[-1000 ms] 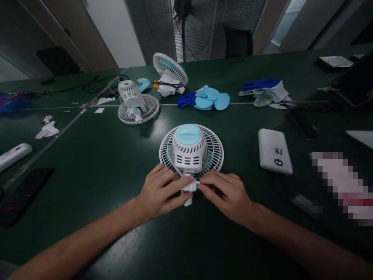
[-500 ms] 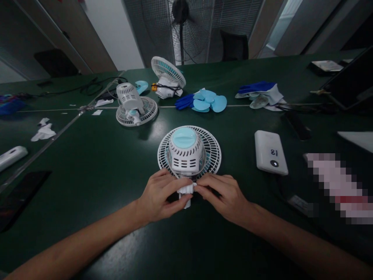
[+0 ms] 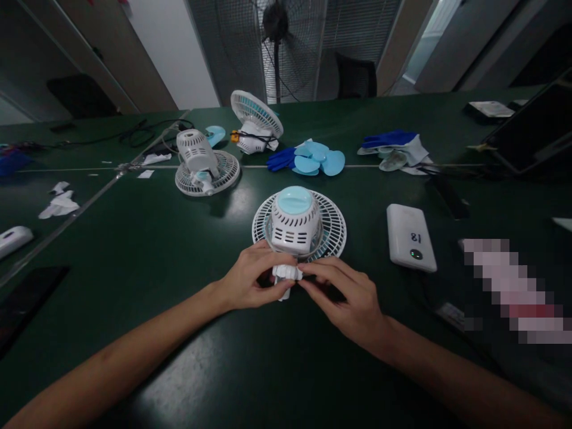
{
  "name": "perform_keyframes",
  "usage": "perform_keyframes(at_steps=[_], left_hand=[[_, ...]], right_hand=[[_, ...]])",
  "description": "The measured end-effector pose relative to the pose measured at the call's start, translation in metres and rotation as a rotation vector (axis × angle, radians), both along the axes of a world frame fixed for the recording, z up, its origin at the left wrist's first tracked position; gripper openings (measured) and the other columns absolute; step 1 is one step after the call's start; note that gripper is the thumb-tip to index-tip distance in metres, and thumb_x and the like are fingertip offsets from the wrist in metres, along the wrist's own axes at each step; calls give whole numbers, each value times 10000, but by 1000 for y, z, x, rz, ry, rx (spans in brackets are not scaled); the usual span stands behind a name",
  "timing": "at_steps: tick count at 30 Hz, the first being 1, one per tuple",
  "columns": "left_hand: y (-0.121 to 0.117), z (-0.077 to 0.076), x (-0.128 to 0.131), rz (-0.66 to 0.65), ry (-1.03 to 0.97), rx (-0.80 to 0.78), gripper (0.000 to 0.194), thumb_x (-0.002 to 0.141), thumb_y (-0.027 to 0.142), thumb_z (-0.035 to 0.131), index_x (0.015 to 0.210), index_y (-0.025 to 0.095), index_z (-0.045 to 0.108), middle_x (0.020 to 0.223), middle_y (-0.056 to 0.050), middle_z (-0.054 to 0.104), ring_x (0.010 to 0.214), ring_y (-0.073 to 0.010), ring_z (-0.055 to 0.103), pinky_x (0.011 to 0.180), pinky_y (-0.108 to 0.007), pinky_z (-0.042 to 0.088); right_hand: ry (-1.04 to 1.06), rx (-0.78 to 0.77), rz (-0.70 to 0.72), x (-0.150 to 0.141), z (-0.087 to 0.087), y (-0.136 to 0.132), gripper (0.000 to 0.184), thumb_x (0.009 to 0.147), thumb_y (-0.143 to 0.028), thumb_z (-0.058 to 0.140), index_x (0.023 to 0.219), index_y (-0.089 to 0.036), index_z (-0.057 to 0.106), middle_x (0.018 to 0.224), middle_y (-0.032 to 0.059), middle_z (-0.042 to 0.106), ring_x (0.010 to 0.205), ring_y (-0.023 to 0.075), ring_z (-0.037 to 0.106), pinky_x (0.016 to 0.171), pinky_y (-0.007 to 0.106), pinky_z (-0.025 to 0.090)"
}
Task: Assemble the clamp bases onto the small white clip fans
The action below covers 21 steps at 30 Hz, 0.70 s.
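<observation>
The white fan lies grille-down on the worktop just beyond the fingers: the left hand pinches its neck joint, the right hand its small end piece. A loosened pinch could drop the end piece; farther beyond, a tilted fan's cage encloses blue blades.

Your tally: left hand and right hand, 2 hands; small fans, 3.
You have 1 front fan at your fingers, 1 left fan, 1 rear fan; past the table, 1 standing fan. Blue blade sets: 1 whole blade set, plus 1 partly hidden blue piece. Glove heaps: 2, namely 1 blue heap and 1 blue-and-white heap; you cannot count gloves within either. Numbered white box: 1.
</observation>
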<state>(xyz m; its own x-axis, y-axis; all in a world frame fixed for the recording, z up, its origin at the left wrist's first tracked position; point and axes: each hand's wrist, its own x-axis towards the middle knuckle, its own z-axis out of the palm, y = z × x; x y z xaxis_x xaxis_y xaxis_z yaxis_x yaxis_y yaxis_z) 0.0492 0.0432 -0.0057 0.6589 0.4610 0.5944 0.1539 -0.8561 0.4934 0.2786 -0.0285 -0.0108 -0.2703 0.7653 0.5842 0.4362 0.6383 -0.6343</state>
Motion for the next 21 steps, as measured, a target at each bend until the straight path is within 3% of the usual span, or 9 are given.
perform_keyframes(at_steps=[4, 11, 18, 21], left_hand=[[-2, -1, 0, -4, 7, -8, 245, 958, 295, 671, 1170, 180, 623, 892, -48, 743, 750, -179, 667, 789, -347, 528], [-4, -7, 1, -43, 43, -37, 268, 974, 286, 658, 1219, 186, 614, 872, -33, 731, 754, -176, 675, 841, -370, 501], [-5, -4, 0, -21, 38, -37, 266, 979, 310, 645, 1210, 185, 603, 889, -42, 731, 742, -181, 649, 767, -356, 492], [-5, -4, 0, -41, 42, -43, 268, 977, 288, 650, 1219, 185, 599, 891, -37, 726, 752, -180, 648, 799, -366, 486]], right_hand=[[-26, 34, -37, -1, -2, -1, 255, 1002, -178, 656, 1251, -230, 668, 1079, 55, 763, 937, 173, 741, 756, 315, 610], [3, 30, -58, 0, 2, 2, 108, 997, -162, 653, 1087, -213, 686, 954, 26, 763, 804, 145, 732, 683, 288, 579], [-167, 215, 4, 9, 3, 5, 324, 938, -95, 683, 1251, -173, 652, 1127, 77, 757, 963, 166, 741, 763, 281, 605], [-205, 296, 10, 14, 1, 10, 298, 932, -54, 678, 1207, -168, 678, 1108, 70, 767, 946, 153, 747, 773, 265, 603]])
